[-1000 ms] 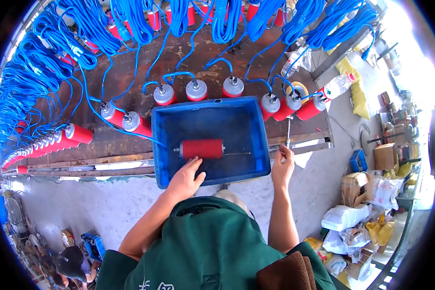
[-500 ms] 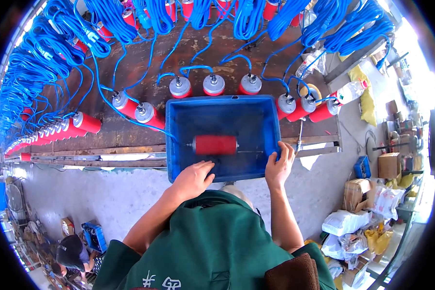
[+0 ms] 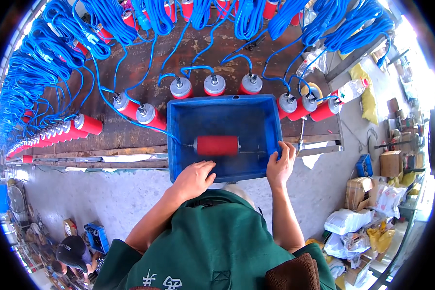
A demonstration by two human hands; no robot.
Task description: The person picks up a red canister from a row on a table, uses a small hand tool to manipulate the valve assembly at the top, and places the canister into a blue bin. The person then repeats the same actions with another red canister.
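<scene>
A blue plastic tub [image 3: 224,99] stands at the table's near edge in front of me. Inside lies a red cylinder [image 3: 217,145] on its side, a blue cable at its left end and a thin rod at its right. What looks like dark liquid surrounds it, though I cannot make out its level. My left hand [image 3: 195,178] rests over the tub's near left rim, fingers stretched inward and thumb apart. At the right wall, my right hand [image 3: 281,166] grips the rim between thumb and fingers. Neither hand touches the red cylinder.
Red cylinders with metal caps [image 3: 214,84] stand close around the tub, wired to blue cable coils [image 3: 249,19] at the back. More line the table [image 3: 145,53] at left. A clear bottle [image 3: 353,91] is at right. Bags [image 3: 345,220] and cartons lie on the floor; another person [image 3: 75,251] is at lower left.
The view has shifted very slightly. Both hands keep their places on the tub, and the red cylinder still lies inside.
</scene>
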